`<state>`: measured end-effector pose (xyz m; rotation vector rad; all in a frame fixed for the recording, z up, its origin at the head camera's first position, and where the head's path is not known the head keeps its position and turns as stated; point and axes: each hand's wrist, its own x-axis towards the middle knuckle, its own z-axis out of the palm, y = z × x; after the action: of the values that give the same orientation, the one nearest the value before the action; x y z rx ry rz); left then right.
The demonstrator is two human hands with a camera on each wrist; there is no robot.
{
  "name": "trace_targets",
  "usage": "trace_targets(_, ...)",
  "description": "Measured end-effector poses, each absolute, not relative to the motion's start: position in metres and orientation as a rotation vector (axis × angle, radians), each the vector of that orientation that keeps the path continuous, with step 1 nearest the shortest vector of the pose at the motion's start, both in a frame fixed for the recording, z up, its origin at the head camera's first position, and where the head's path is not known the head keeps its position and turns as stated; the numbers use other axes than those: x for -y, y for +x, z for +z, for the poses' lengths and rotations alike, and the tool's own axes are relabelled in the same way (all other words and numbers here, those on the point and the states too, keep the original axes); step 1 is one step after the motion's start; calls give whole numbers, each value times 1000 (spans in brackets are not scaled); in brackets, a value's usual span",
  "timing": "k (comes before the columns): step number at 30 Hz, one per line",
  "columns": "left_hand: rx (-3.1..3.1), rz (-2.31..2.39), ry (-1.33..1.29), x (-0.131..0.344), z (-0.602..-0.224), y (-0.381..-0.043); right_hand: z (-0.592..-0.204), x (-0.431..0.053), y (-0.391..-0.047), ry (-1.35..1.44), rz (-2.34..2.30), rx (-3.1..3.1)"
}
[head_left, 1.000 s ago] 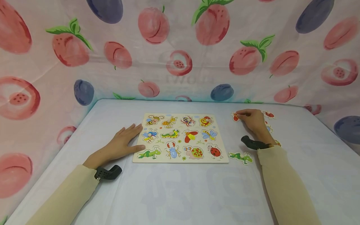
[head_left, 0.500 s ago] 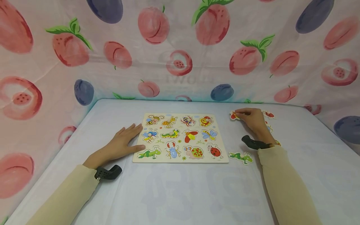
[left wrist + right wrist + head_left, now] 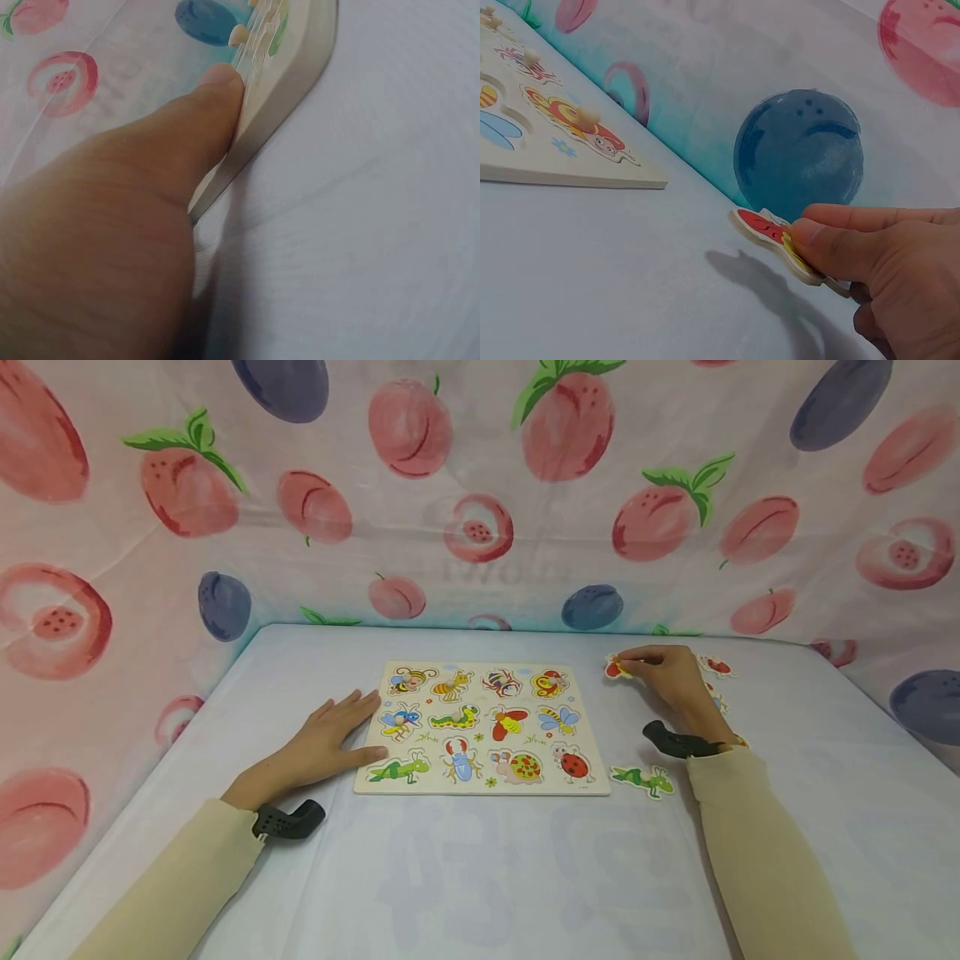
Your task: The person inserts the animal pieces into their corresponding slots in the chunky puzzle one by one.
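My right hand (image 3: pixel 671 677) pinches a red-and-yellow winged insect puzzle piece (image 3: pixel 761 226) between thumb and fingers. In the right wrist view the piece is tilted above the table, its shadow below it. A wooden peg puzzle board (image 3: pixel 480 787) with insect pictures lies to the left of that hand. My left hand (image 3: pixel 322 739) lies spread at the board's left edge, its thumb (image 3: pixel 217 97) resting on the board's near left corner. Knobbed pieces fill the board's back row and part of the middle row; a matching red-winged insect picture (image 3: pixel 509 724) shows in the middle row.
A green grasshopper piece (image 3: pixel 643 781) lies just right of the board. Beyond the right hand lie a ladybug piece (image 3: pixel 717 666) and others partly hidden by hand and wrist. A fruit-printed cloth (image 3: pixel 480 460) rises behind the white table (image 3: pixel 480 877).
My right hand has lifted the red-winged piece slightly and moved it a little left, toward the board. The left hand and the board have stayed put.
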<state>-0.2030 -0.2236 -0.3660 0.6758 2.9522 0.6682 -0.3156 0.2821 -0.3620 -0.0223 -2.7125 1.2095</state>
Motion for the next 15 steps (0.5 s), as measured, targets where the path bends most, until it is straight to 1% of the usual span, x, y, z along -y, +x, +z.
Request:
trace_targets(5,-2948,670,673,223,-365,-202,-357,-278,-314,-5,1274,2683)
trace_targets(15,-2953,661,654,223,-367,-204,-348,-267,-314,124,1295,2663)
